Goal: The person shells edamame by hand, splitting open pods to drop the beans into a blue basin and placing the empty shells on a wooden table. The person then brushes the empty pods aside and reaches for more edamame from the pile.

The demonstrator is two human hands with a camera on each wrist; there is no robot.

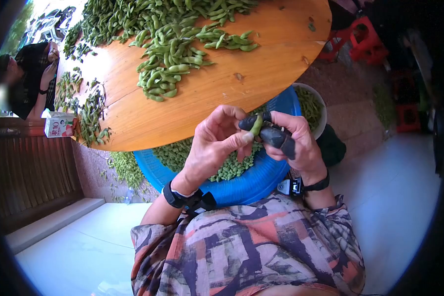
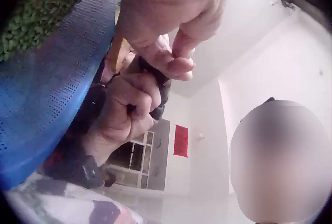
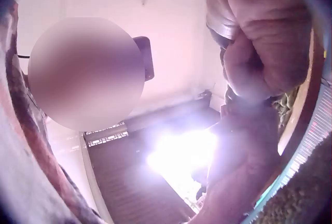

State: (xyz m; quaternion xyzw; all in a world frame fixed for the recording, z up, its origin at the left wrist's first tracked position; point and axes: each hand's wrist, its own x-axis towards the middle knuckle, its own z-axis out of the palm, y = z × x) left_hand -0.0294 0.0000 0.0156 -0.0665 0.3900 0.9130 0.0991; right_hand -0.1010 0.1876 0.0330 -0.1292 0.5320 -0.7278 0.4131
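A green edamame pod [image 1: 256,126] is between my two hands, above a blue plastic basin [image 1: 266,185] of shelled green beans [image 1: 237,170]. My right hand [image 1: 303,140] wears black finger covers [image 1: 276,138] on its thumb and forefinger and pinches the pod between them. From the other side, my left hand [image 1: 209,143] pinches the pod's lower end, its thumb tip right on it. The left wrist view has the left hand [image 2: 171,11] close above the curled right hand [image 2: 127,105]; the pod is hidden there. In the right wrist view, the right hand [image 3: 264,37] covers the pod.
A wooden table [image 1: 261,74] overhangs the basin and bears a large heap of pods [image 1: 167,64]. A drink carton [image 1: 59,126] stands at its left edge, near another person [image 1: 34,81]. Right of the basin is a white tub [image 1: 324,118] of pods; red stools [image 1: 365,39] stand behind.
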